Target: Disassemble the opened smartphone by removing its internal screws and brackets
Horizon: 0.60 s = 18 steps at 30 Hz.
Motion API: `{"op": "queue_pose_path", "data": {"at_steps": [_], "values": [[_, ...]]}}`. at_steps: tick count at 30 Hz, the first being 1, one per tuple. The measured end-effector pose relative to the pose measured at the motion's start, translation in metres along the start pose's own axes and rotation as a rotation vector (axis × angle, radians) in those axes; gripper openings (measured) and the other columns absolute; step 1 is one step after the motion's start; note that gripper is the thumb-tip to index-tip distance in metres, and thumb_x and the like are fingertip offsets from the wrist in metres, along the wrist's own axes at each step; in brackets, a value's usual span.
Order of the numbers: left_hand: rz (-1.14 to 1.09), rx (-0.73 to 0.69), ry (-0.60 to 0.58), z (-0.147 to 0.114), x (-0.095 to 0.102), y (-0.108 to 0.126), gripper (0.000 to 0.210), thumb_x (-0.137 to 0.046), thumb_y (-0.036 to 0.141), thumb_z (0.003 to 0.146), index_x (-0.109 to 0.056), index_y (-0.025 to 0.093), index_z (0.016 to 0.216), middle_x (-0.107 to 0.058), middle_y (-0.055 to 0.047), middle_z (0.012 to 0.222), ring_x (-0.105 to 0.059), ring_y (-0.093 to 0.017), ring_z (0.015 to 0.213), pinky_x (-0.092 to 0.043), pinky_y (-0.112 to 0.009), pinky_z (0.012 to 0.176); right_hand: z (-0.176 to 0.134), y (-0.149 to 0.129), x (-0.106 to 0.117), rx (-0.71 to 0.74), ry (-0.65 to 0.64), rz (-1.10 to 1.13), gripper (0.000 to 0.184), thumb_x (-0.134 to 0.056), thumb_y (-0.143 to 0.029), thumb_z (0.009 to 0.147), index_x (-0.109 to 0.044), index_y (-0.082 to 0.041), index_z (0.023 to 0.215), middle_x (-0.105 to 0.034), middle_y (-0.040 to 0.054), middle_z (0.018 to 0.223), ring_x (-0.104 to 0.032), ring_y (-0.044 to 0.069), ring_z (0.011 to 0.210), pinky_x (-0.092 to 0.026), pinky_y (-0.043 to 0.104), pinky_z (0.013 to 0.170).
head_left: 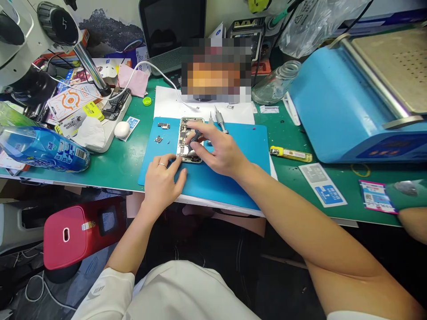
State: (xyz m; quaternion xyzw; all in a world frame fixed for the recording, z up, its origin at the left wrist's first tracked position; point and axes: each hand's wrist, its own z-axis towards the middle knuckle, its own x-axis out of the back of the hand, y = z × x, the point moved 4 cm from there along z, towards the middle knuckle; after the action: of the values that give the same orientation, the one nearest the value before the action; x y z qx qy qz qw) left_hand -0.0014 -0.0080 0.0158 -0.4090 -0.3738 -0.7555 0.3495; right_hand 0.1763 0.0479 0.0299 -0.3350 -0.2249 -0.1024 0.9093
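Note:
An opened smartphone (183, 137) lies on a blue mat (227, 186), its circuit boards and inner parts exposed. My right hand (222, 149) is over the phone, thumb and fingers closed on a small dark grey screwdriver (195, 140) that slants down toward the phone's lower half; its tip is hard to make out. At the phone's lower left corner rests my left hand (163, 180), fingertips touching the edge and thumb apart. Left of the phone lie small parts, among them a camera module (163, 126). Behind my right hand another screwdriver (219, 119) lies on the mat.
A blue machine (320, 106) fills the right side, with a yellow cutter (291, 154) before it. A glass jar (275, 84) stands behind. On the left are a blue bottle (45, 149), a white round case (122, 130) and a microscope (30, 49). Another person's arm (413, 222) shows at right.

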Motion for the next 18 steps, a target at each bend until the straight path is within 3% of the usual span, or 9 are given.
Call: {"op": "queue_pose_path", "data": {"at_steps": [12,18], "values": [[-0.007,0.000,0.000,-0.0004,-0.0004,-0.0002,0.033,-0.059,0.034,0.107,-0.076,0.016,0.130,-0.074,-0.014,0.127,-0.065,-0.030,0.110,-0.054,-0.043,0.093,0.0011,-0.0049,-0.0006,0.071,0.029,-0.041,0.045,-0.056,-0.019,0.106,-0.054,-0.028,0.150,-0.077,0.0028,0.103,-0.074,0.017,0.086,-0.066,0.032,0.081],[-0.004,0.002,0.002,-0.0006,-0.0002,-0.0002,0.033,-0.059,0.034,0.107,-0.076,0.017,0.130,-0.075,-0.014,0.127,-0.065,-0.030,0.110,-0.053,-0.044,0.093,-0.0014,0.0019,-0.0007,0.003,-0.015,-0.021,0.048,-0.052,-0.023,0.107,-0.050,-0.028,0.155,-0.078,0.0056,0.113,-0.078,0.020,0.099,-0.068,0.033,0.082]]}}
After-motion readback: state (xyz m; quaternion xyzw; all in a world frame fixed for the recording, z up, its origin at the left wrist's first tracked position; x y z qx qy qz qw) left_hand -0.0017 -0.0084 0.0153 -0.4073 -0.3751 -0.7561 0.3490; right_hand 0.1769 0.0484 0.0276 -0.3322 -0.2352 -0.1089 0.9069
